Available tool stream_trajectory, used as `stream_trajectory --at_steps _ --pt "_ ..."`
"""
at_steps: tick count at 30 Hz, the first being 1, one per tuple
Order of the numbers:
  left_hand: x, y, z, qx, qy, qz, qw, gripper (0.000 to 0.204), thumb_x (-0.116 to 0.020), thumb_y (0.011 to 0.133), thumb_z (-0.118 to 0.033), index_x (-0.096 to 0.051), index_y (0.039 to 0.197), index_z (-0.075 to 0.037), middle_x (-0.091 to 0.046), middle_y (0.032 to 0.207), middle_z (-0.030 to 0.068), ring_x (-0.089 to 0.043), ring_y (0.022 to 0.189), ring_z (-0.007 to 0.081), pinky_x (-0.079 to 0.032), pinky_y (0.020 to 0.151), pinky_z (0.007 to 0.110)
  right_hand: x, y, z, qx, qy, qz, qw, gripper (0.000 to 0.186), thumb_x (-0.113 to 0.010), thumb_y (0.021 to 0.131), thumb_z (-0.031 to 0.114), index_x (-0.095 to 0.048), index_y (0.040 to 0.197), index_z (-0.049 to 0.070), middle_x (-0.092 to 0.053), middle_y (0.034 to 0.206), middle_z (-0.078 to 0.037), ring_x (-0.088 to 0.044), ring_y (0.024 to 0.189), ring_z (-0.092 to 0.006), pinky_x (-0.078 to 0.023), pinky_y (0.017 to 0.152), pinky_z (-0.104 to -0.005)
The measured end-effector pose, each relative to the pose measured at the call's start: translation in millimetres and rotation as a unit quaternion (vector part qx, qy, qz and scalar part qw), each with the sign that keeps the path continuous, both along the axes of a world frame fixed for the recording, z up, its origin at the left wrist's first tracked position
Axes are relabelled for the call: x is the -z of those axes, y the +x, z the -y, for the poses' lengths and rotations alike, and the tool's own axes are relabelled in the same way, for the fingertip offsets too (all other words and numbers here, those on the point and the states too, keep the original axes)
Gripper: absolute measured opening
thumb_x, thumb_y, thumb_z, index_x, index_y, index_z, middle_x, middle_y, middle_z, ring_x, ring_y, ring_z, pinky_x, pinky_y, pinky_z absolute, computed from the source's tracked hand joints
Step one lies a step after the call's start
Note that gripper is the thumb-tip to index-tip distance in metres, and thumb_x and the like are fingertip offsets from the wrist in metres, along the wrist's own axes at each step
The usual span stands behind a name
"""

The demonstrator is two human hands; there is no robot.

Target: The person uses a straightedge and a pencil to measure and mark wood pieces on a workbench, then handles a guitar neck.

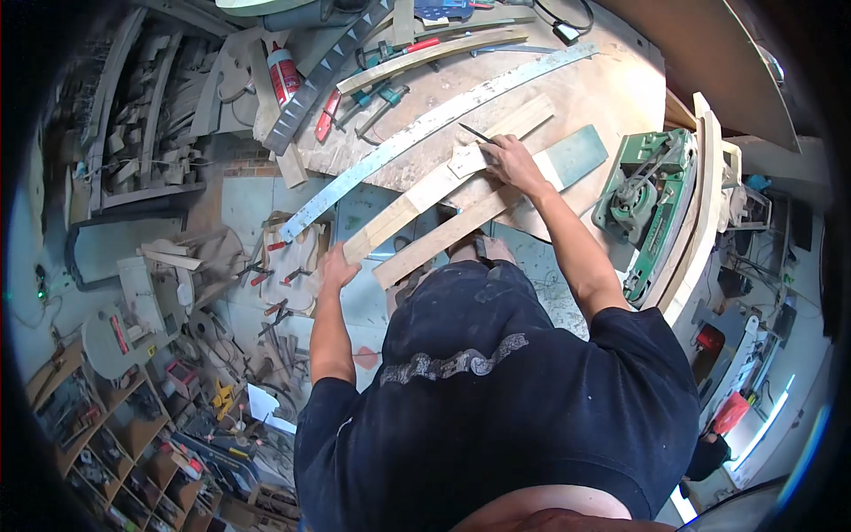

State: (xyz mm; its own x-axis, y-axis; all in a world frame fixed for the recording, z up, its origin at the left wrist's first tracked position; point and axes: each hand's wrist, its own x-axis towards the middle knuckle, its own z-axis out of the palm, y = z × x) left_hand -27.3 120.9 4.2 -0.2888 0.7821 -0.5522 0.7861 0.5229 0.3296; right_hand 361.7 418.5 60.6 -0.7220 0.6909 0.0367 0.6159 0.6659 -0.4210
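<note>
I have the left hand (335,268) closed on the near end of a long board (383,227), its fingers wrapped at the edge. The board's long axis runs diagonally, from that end at lower left to the far end at upper right, pointing away from the body. Its far part lies on the workbench (346,158); its near part juts out past the bench edge. I see the right hand (514,167) over the board's middle, fingers pinched together on a thin dark stick (477,133) that slants toward the upper left. Just beside those fingers, a small pale piece (466,160) sits on the board; I can't tell whether they press on it. A second board (443,240) lies nearer the body, angled nearly the same way. Beyond the first, a long pale-blue strip (425,124) curves along a similar diagonal.
</note>
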Motion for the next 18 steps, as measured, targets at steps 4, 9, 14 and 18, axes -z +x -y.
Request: stream_trajectory --at_steps 4,9,14,18 --pt "0.0 1.0 -1.7 -0.006 -0.003 0.004 1.0 0.065 -0.078 0.064 -0.023 -0.059 0.124 -0.007 -0.068 0.115 0.0229 -0.064 0.11 0.0406 -0.051 0.097 0.048 0.9 1.5 3.8 0.001 0.019 -0.003 1.0 0.05 -0.078 0.072 0.007 -0.065 0.12 0.006 -0.063 0.114 -0.013 -0.058 0.104 -0.0347 -0.051 0.091 -0.0412" --pt "5.4 -0.9 1.1 -0.008 0.015 0.016 1.0 0.066 -0.079 0.063 -0.021 -0.058 0.123 -0.006 -0.067 0.116 0.0239 -0.063 0.112 0.0415 -0.051 0.098 0.047 0.2 -1.3 6.6 0.009 0.03 0.008 0.999 0.047 -0.077 0.072 0.007 -0.066 0.117 0.007 -0.063 0.111 -0.012 -0.059 0.102 -0.0346 -0.052 0.09 -0.0413" --pt "10.8 -3.4 2.5 -0.014 0.007 0.025 1.0 0.067 -0.079 0.063 -0.021 -0.057 0.124 -0.005 -0.065 0.118 0.0242 -0.061 0.114 0.0419 -0.05 0.1 0.048 -2.1 -3.9 7.6 0.011 0.033 0.004 0.999 0.044 -0.076 0.072 0.008 -0.066 0.116 0.007 -0.064 0.109 -0.012 -0.06 0.099 -0.0341 -0.052 0.088 -0.0413" --pt "9.1 -1.9 2.2 -0.013 -0.002 0.018 1.0 0.067 -0.078 0.063 -0.022 -0.057 0.124 -0.006 -0.065 0.118 0.0242 -0.06 0.115 0.0416 -0.049 0.1 0.048 -2.2 -4.6 7.5 0.007 0.036 0.008 0.999 0.041 -0.075 0.074 0.008 -0.066 0.115 0.007 -0.063 0.107 -0.012 -0.059 0.097 -0.0337 -0.052 0.086 -0.0413"
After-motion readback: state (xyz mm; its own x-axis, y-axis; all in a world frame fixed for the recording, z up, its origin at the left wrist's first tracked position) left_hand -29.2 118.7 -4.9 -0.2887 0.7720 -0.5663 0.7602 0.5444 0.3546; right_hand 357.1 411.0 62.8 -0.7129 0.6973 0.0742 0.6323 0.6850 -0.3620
